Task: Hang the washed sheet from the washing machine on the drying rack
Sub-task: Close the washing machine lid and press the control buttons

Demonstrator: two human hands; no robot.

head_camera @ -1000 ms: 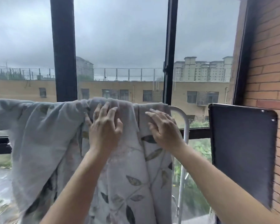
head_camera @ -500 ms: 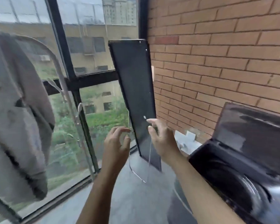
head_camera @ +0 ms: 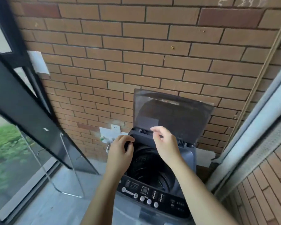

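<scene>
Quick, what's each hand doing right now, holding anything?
Left hand: open, fingers loosely curled, holding nothing, above the washing machine.
Right hand: open, fingers loosely curled, holding nothing.

Counting one dark grey top-loading washing machine point(head_camera: 154, 207), carrying one raised smoky translucent lid point(head_camera: 173, 114) and perhaps five round white buttons point(head_camera: 142, 198), blurring at this range; also showing two bare hands, one left hand point(head_camera: 120, 153) and one right hand point(head_camera: 165, 143); leaning alongside, one black flat rectangular panel point(head_camera: 39, 127).
</scene>
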